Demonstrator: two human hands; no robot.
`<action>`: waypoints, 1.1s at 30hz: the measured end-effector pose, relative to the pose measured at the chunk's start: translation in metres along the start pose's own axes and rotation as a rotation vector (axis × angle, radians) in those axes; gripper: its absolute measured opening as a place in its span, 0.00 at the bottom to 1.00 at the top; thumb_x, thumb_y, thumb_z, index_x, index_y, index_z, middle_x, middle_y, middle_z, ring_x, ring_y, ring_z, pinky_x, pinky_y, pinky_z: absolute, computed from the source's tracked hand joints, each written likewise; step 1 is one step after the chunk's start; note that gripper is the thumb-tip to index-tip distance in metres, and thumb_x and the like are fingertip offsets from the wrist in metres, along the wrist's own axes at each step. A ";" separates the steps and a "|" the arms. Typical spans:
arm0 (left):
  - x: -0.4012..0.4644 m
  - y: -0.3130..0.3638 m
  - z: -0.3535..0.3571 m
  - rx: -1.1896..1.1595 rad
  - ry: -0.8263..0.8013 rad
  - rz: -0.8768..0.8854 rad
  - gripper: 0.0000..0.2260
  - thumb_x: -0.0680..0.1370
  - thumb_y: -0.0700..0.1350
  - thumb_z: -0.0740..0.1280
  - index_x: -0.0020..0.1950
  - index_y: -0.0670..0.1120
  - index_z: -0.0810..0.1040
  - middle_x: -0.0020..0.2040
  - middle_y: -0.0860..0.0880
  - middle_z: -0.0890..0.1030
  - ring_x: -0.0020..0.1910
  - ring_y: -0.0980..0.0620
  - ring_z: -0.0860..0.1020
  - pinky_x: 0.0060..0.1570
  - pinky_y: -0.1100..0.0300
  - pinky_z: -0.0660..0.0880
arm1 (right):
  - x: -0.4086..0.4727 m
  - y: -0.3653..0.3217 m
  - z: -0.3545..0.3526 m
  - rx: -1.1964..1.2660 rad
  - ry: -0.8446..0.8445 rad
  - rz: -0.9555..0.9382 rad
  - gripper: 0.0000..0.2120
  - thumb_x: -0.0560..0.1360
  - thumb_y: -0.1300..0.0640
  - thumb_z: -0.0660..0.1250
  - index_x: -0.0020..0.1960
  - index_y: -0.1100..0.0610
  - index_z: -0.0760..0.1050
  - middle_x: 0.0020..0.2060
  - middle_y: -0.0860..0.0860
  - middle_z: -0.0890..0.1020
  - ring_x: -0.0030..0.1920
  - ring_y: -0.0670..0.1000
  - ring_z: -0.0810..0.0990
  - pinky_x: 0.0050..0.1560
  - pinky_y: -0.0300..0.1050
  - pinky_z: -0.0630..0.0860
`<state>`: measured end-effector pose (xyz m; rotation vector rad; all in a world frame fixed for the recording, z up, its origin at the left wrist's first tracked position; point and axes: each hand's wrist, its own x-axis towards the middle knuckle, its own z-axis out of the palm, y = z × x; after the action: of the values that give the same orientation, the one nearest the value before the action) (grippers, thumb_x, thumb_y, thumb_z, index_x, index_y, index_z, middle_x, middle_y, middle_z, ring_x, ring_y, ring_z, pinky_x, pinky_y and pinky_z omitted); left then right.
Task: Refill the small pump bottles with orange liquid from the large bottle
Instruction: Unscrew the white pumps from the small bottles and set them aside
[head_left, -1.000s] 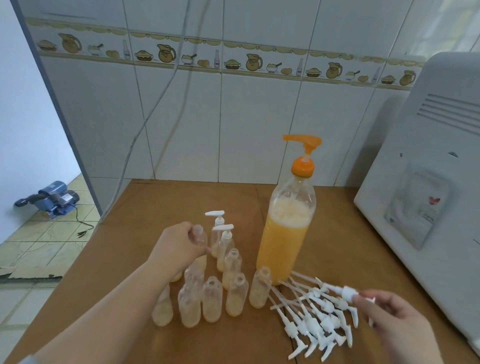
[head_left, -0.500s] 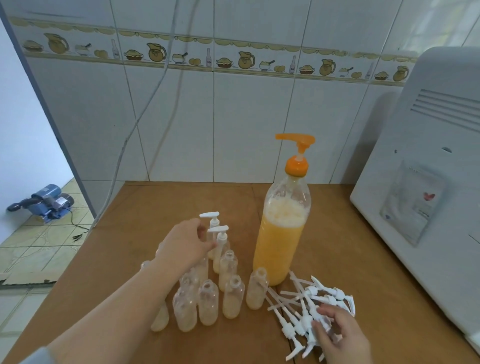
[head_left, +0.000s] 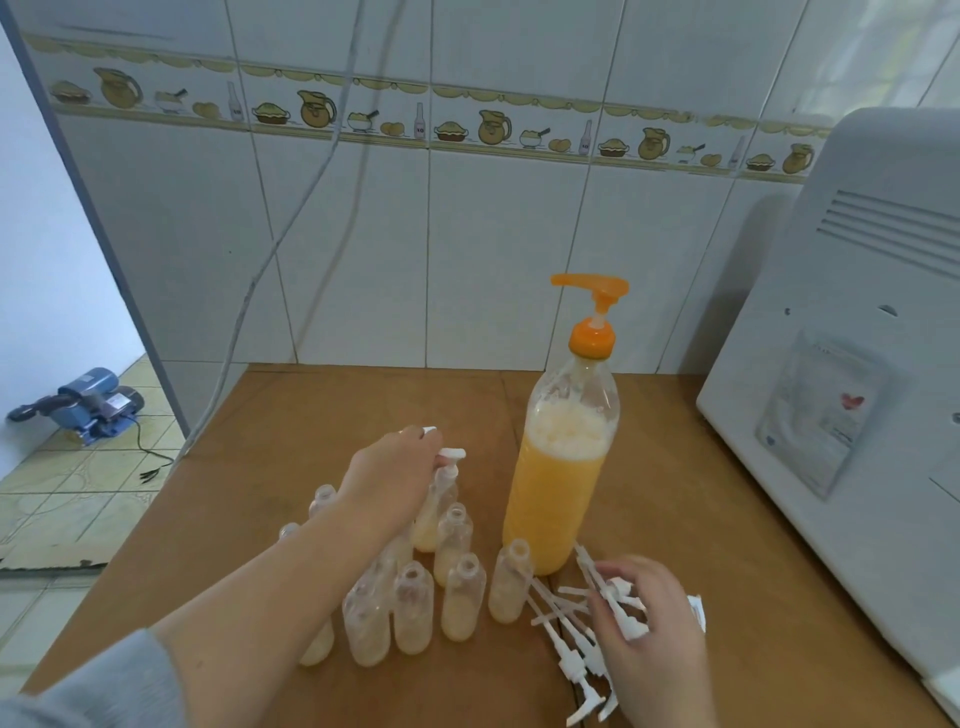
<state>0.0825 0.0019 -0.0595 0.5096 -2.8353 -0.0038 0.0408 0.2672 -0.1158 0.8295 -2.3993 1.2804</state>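
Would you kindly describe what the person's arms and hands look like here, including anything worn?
Both hands are bare, with no gloves, rings or watch visible. The left hand extends from a long bare forearm, with a grey sleeve pushed up near the elbow. The right hand shows only to the wrist at the frame's bottom edge; no sleeve is visible there.

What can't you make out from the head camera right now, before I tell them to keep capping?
Head view only:
- Left hand: its fingertips are behind its own back, so whether it grips a small bottle is unclear.
- Capped small bottle: partly behind that hand.
- Back-row small bottles: forearm covers them, no exact count.
- Loose pump tops: right hand covers part of the pile; whether one is pinched is unclear.
- White appliance: cut off by the right edge.
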 end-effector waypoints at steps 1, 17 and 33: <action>-0.001 0.002 -0.003 0.030 0.017 0.026 0.05 0.82 0.45 0.57 0.56 0.48 0.69 0.48 0.53 0.74 0.41 0.54 0.73 0.34 0.62 0.70 | 0.005 -0.010 0.002 0.022 -0.003 -0.018 0.17 0.67 0.64 0.74 0.48 0.46 0.76 0.47 0.38 0.77 0.54 0.37 0.73 0.53 0.23 0.65; -0.018 0.008 -0.094 -0.119 0.491 0.213 0.14 0.80 0.50 0.52 0.47 0.45 0.75 0.40 0.50 0.76 0.34 0.51 0.75 0.28 0.58 0.75 | 0.104 -0.151 0.036 0.187 -0.285 0.063 0.07 0.76 0.49 0.65 0.40 0.45 0.71 0.40 0.44 0.71 0.39 0.38 0.70 0.38 0.29 0.65; -0.069 0.004 -0.086 -1.214 -0.091 -0.006 0.18 0.68 0.65 0.64 0.51 0.56 0.78 0.45 0.51 0.81 0.48 0.50 0.79 0.55 0.47 0.75 | 0.108 -0.160 -0.023 0.839 -0.424 0.349 0.19 0.67 0.56 0.73 0.58 0.53 0.77 0.46 0.51 0.85 0.48 0.48 0.82 0.49 0.43 0.74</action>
<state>0.1658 0.0333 0.0066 0.2066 -2.2939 -1.6107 0.0530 0.1785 0.0565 0.9763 -2.3377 2.5648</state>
